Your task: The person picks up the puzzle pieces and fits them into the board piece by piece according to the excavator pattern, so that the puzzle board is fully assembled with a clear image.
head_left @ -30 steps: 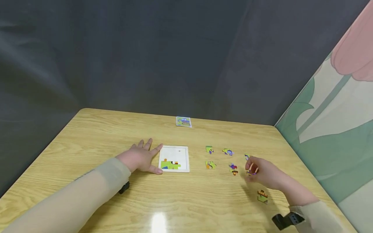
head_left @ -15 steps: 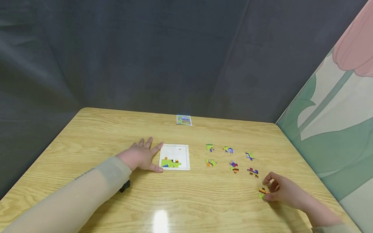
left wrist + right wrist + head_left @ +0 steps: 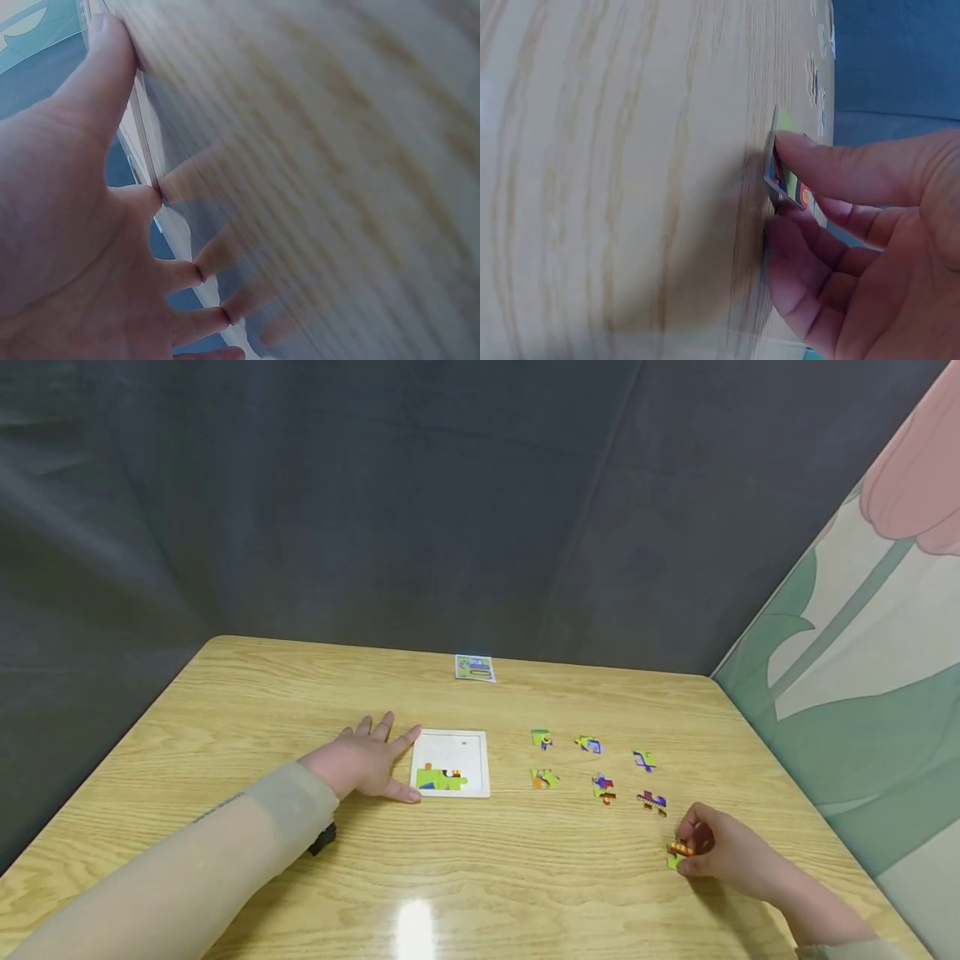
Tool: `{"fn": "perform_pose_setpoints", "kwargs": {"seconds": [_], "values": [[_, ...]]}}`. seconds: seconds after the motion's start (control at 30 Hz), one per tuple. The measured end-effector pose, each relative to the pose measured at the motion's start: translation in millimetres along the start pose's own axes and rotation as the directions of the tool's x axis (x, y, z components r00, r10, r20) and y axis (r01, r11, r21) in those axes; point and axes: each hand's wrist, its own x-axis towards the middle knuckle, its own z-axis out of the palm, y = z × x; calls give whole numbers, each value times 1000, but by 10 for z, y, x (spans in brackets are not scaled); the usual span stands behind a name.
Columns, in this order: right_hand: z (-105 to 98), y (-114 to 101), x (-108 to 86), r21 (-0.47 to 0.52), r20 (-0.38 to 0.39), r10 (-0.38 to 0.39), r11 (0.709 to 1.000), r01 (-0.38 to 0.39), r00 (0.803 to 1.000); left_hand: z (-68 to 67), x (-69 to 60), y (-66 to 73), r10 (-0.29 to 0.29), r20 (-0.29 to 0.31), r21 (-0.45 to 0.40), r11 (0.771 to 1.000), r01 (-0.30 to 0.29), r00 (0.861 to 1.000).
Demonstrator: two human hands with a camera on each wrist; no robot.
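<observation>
Jigsaw piece, green with orange-and-brown band: at the right of the wooden table; long axis, as far as covering fingers show, running away from the person, green end near, banded end far. Right hand: pinching that piece between thumb and fingertips. Left hand: fingers spread, thumb and forefinger touching the left edge of a white puzzle tray. Six loose pieces: right of the tray.
</observation>
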Motion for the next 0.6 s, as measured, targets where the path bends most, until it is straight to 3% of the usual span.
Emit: {"fn": "perform_pose_setpoints", "kwargs": {"seconds": [0.17, 0.37, 0.6], "values": [[25, -63, 55, 106, 23, -45, 993, 42, 999, -4, -4, 13, 2, -3, 7, 1000, -2, 1000], [121, -223, 239, 236, 146, -110, 969, 74, 983, -2, -13, 21, 3, -5, 14, 1000, -3, 1000], [174, -615, 529, 233, 220, -187, 963, 135, 957, -11, -10, 0, 0, -15, -2, 1000, 0, 1000]]}}
